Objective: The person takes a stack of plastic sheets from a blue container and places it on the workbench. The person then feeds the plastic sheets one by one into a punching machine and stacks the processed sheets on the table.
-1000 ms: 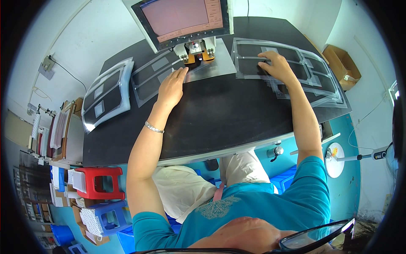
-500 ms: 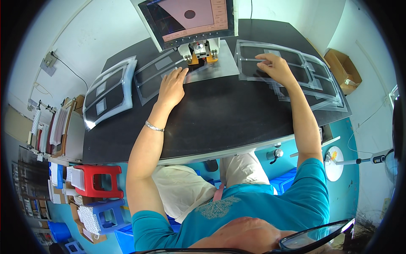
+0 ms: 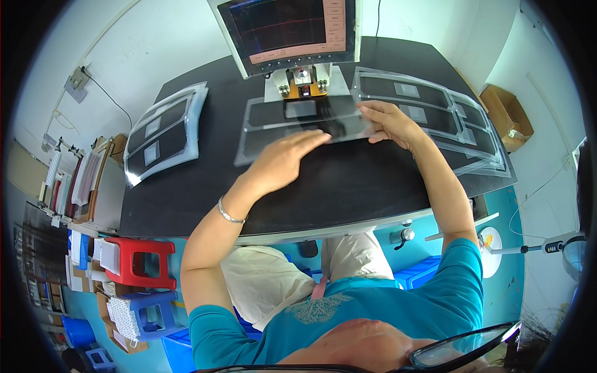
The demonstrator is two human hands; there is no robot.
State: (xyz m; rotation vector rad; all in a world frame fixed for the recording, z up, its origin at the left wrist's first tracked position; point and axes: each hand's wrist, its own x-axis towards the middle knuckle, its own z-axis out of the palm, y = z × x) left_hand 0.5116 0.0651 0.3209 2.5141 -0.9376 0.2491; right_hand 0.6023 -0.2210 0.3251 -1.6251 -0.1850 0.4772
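Observation:
A clear-edged plastic sheet (image 3: 268, 119) with dark panels lies in front of the punching or aligning machine (image 3: 303, 79), its far edge near the machine's metal plate. My right hand (image 3: 393, 124) pinches the sheet's right end between thumb and fingers. Over the near part of the sheet reaches my left hand (image 3: 278, 163), fingers stretched out to the right; it seems to rest on or just above the film. The sheet is slightly blurred around the fingers. A pale rectangular patch (image 3: 301, 109) shows on its far panel.
A stack of similar sheets (image 3: 163, 133) lies at the table's left, and overlapping sheets (image 3: 435, 102) spread at the right. Above the machine stands a monitor (image 3: 286, 31). A cardboard box (image 3: 507, 118) is beyond the right edge; a red stool (image 3: 143, 264) stands left below the black table (image 3: 298, 205).
The sheet has moved right from beside the machine. My left hand has shifted right and nearer; my right hand left the right-hand sheets and took its end. The monitor's picture has changed.

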